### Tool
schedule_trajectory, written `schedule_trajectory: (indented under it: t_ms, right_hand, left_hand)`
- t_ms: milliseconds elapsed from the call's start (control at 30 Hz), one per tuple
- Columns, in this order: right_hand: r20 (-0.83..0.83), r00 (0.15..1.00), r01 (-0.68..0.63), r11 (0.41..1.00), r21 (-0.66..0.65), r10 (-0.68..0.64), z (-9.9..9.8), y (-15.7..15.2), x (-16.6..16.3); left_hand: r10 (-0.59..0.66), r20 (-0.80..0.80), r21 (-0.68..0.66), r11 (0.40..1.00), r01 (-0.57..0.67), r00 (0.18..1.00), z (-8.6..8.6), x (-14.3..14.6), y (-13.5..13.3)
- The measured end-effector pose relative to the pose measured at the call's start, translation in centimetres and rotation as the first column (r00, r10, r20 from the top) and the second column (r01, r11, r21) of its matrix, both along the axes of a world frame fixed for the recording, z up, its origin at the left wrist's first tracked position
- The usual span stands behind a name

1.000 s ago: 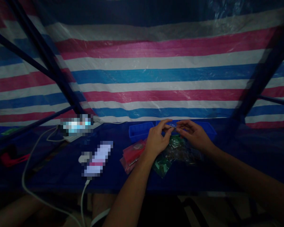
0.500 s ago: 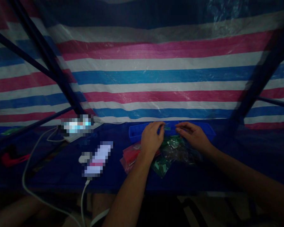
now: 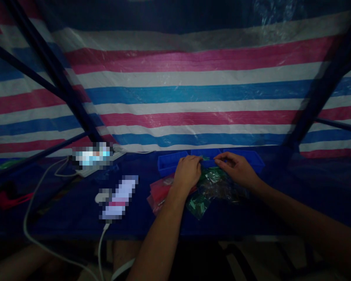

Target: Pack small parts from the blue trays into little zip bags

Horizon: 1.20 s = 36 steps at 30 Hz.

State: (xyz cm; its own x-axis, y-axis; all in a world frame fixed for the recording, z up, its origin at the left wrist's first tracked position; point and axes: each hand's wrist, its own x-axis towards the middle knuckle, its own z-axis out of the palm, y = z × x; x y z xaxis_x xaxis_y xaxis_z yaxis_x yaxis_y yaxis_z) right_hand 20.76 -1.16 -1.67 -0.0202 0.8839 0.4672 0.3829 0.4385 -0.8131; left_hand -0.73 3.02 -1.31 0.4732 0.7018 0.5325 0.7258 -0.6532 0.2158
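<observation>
A: Reading near to far: green packet [image 3: 199, 205] lies on the worktop [image 3: 251, 220], red packets [image 3: 158, 191] left of it, partly behind the forearm; clear packets [image 3: 215, 188] piled just beyond.

B: Hands?

A: Split. A second ago both met over a small item; now left hand [image 3: 188, 171] sits further left, fingers curled down at the blue bins' front. Tips hidden, can't tell if that grip holds anything.

B: Right hand [image 3: 236, 168]?

A: Well apart from left. Thumb and finger tips close together; too dark to tell what's between.

B: Item?

A: Can't pick it out. Green bit [image 3: 205, 158] shows at the middle bin [image 3: 204, 151], just past left fingers.

B: Meaning?

A: My read: two-handed hold is over, left works alone. Striped sheet [image 3: 193, 118] behind.
</observation>
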Motion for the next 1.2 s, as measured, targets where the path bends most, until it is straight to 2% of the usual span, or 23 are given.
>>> schedule_trajectory:
  t_ms: [167, 333, 433, 500, 567, 667, 733, 833, 900, 1033, 1133, 1200]
  right_hand:
    - [0.055, 0.998, 0.015, 1.0, 0.016, -0.016, -0.1, 0.1, 0.2]
    - [0.178, 0.982, 0.051, 0.995, 0.087, -0.066, -0.1, 0.0, 0.3]
    - [0.331, 0.936, 0.046, 0.972, 0.23, -0.123, 0.1, 0.3, 0.4]
    - [0.417, 0.898, -0.002, 0.946, 0.324, -0.14, 0.3, 0.7, 0.3]
    - [0.497, 0.856, -0.058, 0.93, 0.363, -0.141, 0.7, 1.3, 0.1]
    - [0.617, 0.772, -0.102, 0.929, 0.356, -0.152, 1.3, 2.3, -0.3]
    - [0.679, 0.715, -0.095, 0.939, 0.33, -0.166, 1.3, 2.9, -0.6]
    - [0.749, 0.651, -0.097, 0.965, 0.244, -0.124, 0.8, 3.8, -0.7]
    - [0.767, 0.638, -0.127, 0.974, 0.187, -0.064, 0.3, 4.3, -0.6]
    - [0.75, 0.661, -0.173, 0.968, 0.179, -0.021, -0.1, 4.7, -0.5]
    - [0.708, 0.706, -0.201, 0.958, 0.207, -0.004, 0.0, 4.7, -0.3]
    - [0.662, 0.748, -0.178, 0.95, 0.257, -0.039, 0.1, 4.6, 0.0]
  left_hand:
    - [0.045, -0.059, -0.029, 0.998, -0.046, 0.997, 0.8, 0.0, -0.7]
    - [0.162, 0.071, 0.024, 0.986, -0.164, 0.984, 1.8, -1.0, -0.6]
    - [0.271, 0.119, 0.066, 0.958, -0.28, 0.955, 2.2, -2.1, -0.3]
    - [0.34, 0.094, 0.074, 0.935, -0.347, 0.936, 2.4, -2.8, -0.2]
    - [0.405, 0.042, 0.058, 0.912, -0.407, 0.913, 2.4, -3.2, -0.1]
    - [0.457, -0.018, 0.014, 0.89, -0.457, 0.889, 2.3, -3.4, 0.0]
    - [0.418, -0.025, 0.002, 0.908, -0.419, 0.908, 2.0, -3.3, 0.1]
    - [0.241, -0.03, 0.013, 0.971, -0.24, 0.97, 1.2, -2.7, 0.5]
    - [0.136, -0.055, 0.003, 0.991, -0.136, 0.989, 0.6, -2.3, 0.7]
    - [0.135, -0.067, -0.022, 0.99, -0.136, 0.989, -0.1, -2.0, 1.0]
    - [0.141, -0.031, 0.029, 0.99, -0.14, 0.99, -0.1, -2.1, 0.8]
    - [0.129, 0.024, 0.067, 0.989, -0.13, 0.991, 0.1, -2.1, 0.7]
